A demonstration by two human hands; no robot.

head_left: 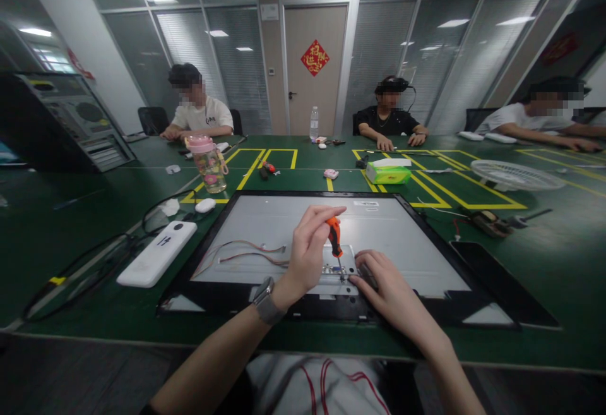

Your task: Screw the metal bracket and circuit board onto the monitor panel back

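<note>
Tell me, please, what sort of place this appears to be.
Probably an office room used for electronics work: a screwdriver is held at a flat panel on the green table, a computer tower is at the left, and glass partitions line the back.

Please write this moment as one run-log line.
left hand: holding orange-and-black screwdriver, tip down | right hand: beside screwdriver tip | panel: lying on green table | wires: on panel
</note>
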